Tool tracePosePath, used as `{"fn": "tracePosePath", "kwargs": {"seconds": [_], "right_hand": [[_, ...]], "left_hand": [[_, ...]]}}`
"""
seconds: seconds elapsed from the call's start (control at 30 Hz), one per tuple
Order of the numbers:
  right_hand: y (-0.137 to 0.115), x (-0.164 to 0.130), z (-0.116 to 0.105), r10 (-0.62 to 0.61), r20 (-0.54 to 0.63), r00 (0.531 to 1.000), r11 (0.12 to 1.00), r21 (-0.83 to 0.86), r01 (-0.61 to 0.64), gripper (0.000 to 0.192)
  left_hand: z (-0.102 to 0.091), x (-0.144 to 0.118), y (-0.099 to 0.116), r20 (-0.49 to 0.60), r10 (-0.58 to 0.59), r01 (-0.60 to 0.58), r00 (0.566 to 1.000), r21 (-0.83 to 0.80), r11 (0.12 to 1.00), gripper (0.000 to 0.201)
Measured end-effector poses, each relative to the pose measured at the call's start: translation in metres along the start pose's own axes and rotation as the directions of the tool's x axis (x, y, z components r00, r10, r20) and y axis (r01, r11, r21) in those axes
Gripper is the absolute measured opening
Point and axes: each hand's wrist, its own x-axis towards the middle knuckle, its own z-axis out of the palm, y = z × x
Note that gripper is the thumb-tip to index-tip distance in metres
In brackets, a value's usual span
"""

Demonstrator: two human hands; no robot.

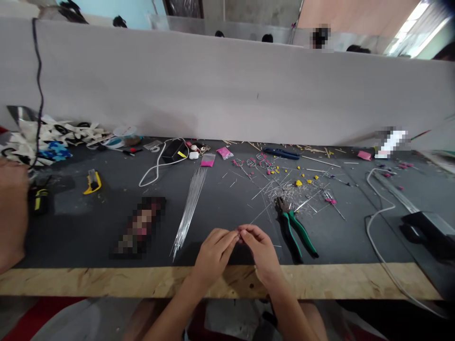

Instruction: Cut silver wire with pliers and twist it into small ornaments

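My left hand point(217, 251) and my right hand point(260, 251) meet at the fingertips just over the table's front part. Both are closed in a pinch on a thin metal wire point(261, 213), which slants away from the fingers to the upper right. Its pinched end is hidden by the fingers. Right of my right hand lie green-handled pliers point(294, 229), their jaws beside a pile of loose wire bits point(289, 190). A bundle of straight wires point(189, 208) lies left of my left hand. Small wire shapes with pink bits point(251, 163) lie farther back.
A yellow box cutter point(93, 182) and a blurred-out phone-like item point(140, 229) lie to the left. Pink packets point(207, 160), yellow lumps point(298, 183) and a white cable point(373, 213) are spread about. At the far left is another person's arm point(12, 218). A pale partition point(227, 90) closes off the back.
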Motion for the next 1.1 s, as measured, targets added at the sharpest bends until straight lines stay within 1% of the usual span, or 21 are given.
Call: {"fn": "tracePosePath", "kwargs": {"seconds": [0.1, 0.2, 0.3, 0.43, 0.5, 0.53, 0.57, 0.63, 0.67, 0.7, 0.73, 0.77, 0.8, 0.83, 0.87, 0.9, 0.93, 0.97, 1.0, 1.07, 1.1], "right_hand": [[0.001, 0.002, 0.001, 0.058, 0.002, 0.998, 0.994, 0.088, -0.057, 0.019], [0.001, 0.004, -0.001, 0.087, 0.012, 0.996, 0.993, 0.083, -0.088, 0.019], [0.0, 0.003, -0.006, 0.09, 0.005, 0.996, 0.994, 0.066, -0.09, 0.019], [0.0, 0.0, -0.011, 0.091, -0.017, 0.996, 0.992, 0.094, -0.089, 0.016], [0.001, -0.002, -0.011, 0.101, 0.002, 0.995, 0.988, 0.118, -0.1, 0.016], [0.002, -0.004, -0.01, 0.102, 0.014, 0.995, 0.986, 0.129, -0.103, 0.016], [0.002, -0.005, -0.009, 0.097, 0.025, 0.995, 0.985, 0.138, -0.099, 0.016], [0.001, -0.007, -0.006, 0.065, 0.044, 0.997, 0.987, 0.147, -0.071, 0.015], [0.0, -0.008, -0.004, 0.037, 0.057, 0.998, 0.989, 0.144, -0.044, 0.014], [-0.001, -0.008, -0.002, 0.004, 0.073, 0.997, 0.991, 0.134, -0.014, 0.013], [-0.003, -0.009, 0.0, -0.028, 0.094, 0.995, 0.993, 0.121, 0.016, 0.012], [-0.006, -0.01, 0.001, -0.059, 0.12, 0.991, 0.994, 0.101, 0.047, 0.011], [-0.008, -0.011, 0.003, -0.085, 0.147, 0.985, 0.994, 0.079, 0.074, 0.011], [-0.01, -0.011, 0.005, -0.113, 0.174, 0.978, 0.992, 0.067, 0.102, 0.012], [-0.012, -0.012, 0.006, -0.143, 0.194, 0.97, 0.989, 0.069, 0.132, 0.011], [-0.013, -0.013, 0.008, -0.17, 0.209, 0.963, 0.984, 0.084, 0.156, 0.01], [-0.014, -0.014, 0.01, -0.192, 0.219, 0.957, 0.979, 0.107, 0.172, 0.009], [-0.014, -0.015, 0.011, -0.207, 0.22, 0.953, 0.975, 0.131, 0.181, 0.009], [-0.014, -0.016, 0.013, -0.212, 0.215, 0.953, 0.972, 0.152, 0.181, 0.009], [-0.013, -0.017, 0.015, -0.181, 0.193, 0.964, 0.973, 0.18, 0.147, 0.01], [-0.012, -0.018, 0.016, -0.151, 0.176, 0.973, 0.975, 0.187, 0.118, 0.011]], "left_hand": [[0.003, -0.005, -0.006, 0.005, 0.11, -0.11, 0.994, 0.117, 0.987, 0.024], [0.006, -0.005, -0.008, -0.001, 0.207, -0.202, 0.978, 0.206, 0.957, 0.027], [0.009, -0.001, -0.007, 0.035, 0.225, -0.227, 0.974, 0.245, 0.943, 0.026], [0.01, 0.006, -0.001, 0.063, 0.216, -0.224, 0.974, 0.205, 0.953, 0.023], [0.009, 0.007, 0.001, 0.08, 0.178, -0.189, 0.981, 0.147, 0.971, 0.02], [0.008, 0.007, 0.003, 0.089, 0.137, -0.146, 0.987, 0.099, 0.984, 0.02], [0.008, 0.006, 0.004, 0.097, 0.075, -0.078, 0.992, 0.033, 0.996, 0.02], [0.007, 0.005, 0.005, 0.116, -0.123, 0.14, 0.986, -0.148, 0.979, 0.022], [0.008, 0.004, 0.006, 0.136, -0.241, 0.269, 0.961, -0.257, 0.928, 0.024], [0.008, 0.004, 0.006, 0.168, -0.358, 0.395, 0.919, -0.367, 0.842, 0.026], [0.009, 0.004, 0.006, 0.218, -0.453, 0.5, 0.865, -0.467, 0.73, 0.03], [0.008, 0.005, 0.005, 0.28, -0.508, 0.568, 0.815, -0.56, 0.603, 0.031], [0.007, 0.006, 0.005, 0.348, -0.532, 0.612, 0.772, -0.63, 0.478, 0.032], [0.005, 0.007, 0.005, 0.409, -0.526, 0.638, 0.745, -0.668, 0.383, 0.032], [0.001, 0.008, 0.005, 0.446, -0.501, 0.644, 0.741, -0.684, 0.343, 0.033], [-0.003, 0.009, 0.006, 0.463, -0.47, 0.639, 0.751, -0.687, 0.346, 0.033], [-0.008, 0.01, 0.007, 0.451, -0.443, 0.62, 0.775, -0.678, 0.394, 0.034], [-0.013, 0.011, 0.008, 0.414, -0.42, 0.585, 0.808, -0.655, 0.479, 0.033], [-0.018, 0.011, 0.009, 0.355, -0.397, 0.531, 0.847, -0.612, 0.586, 0.032], [-0.024, 0.01, 0.011, 0.223, -0.301, 0.373, 0.927, -0.472, 0.799, 0.027], [-0.026, 0.008, 0.011, 0.169, -0.225, 0.275, 0.96, -0.39, 0.879, 0.024]]}}
